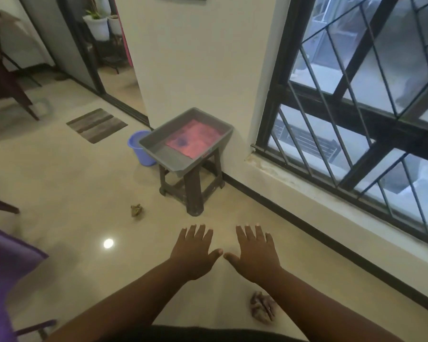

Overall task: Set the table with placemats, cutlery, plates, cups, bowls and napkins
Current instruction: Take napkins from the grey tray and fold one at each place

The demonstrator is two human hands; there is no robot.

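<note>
- Placemats (192,137): flat pinkish-red sheet(s) with a dark blotch, blurred; lying in the right part of a grey tray (158,141), can't tell how many.
- Grey tray: rectangular, sloped walls, sits on a dark brown stool (192,186) against the white wall (195,58).
- Left hand (193,253): fingers straight and spread, palm down, holding nothing, over the floor near the stool.
- Right hand (256,253): same, flat and spread, nothing in it; thumbs of the two hands almost meet.
- Floor (67,193): glossy cream tile, light reflection on it, black skirting along the wall.
- Blue bucket (141,150) just behind the tray on the left; contents not visible.
- Striped mat (97,124) on the floor by a sliding door track.
- Two crumpled scraps on floor: one (137,209) left of the stool, one (262,308) under the right forearm.
- Barred window (356,95) on the right; dark chair (3,87) far left; white plant pots (99,27) in the back.
</note>
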